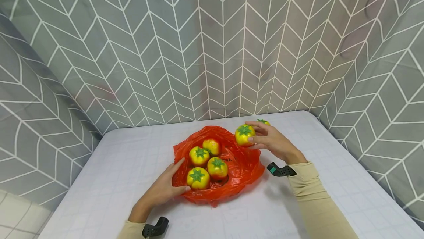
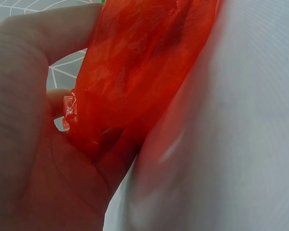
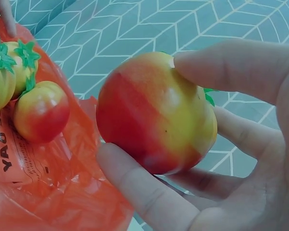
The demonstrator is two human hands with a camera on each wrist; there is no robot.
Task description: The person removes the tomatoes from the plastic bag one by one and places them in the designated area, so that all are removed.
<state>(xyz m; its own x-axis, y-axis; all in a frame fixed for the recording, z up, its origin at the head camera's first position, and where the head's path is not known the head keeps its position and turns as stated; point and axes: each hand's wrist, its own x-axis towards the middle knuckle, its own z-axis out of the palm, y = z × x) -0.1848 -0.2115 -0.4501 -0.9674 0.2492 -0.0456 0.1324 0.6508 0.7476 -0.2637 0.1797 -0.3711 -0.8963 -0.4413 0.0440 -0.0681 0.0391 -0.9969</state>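
A red plastic bag [image 1: 236, 165] lies with its mouth spread wide, several yellow-and-red tomatoes [image 1: 198, 178] with green star-shaped tops inside. My left hand [image 1: 162, 187] holds the bag's left side, thumb and fingers spread around the edge. In the left wrist view, the red film [image 2: 134, 67] lies against that hand and partly covers its fingers. Over the bag's right rim, my right hand [image 1: 273, 141] grips a single tomato [image 1: 244, 135] between thumb and fingers. Seen from the right wrist, this tomato [image 3: 154, 115] is red on one side, its green top mostly hidden.
Another tomato [image 1: 263, 121] sits on the table behind my right hand, partly hidden by it. The white-covered table [image 1: 132, 158] ends at a grey curtain [image 1: 212, 47] with white zigzag lines, which also runs along both sides.
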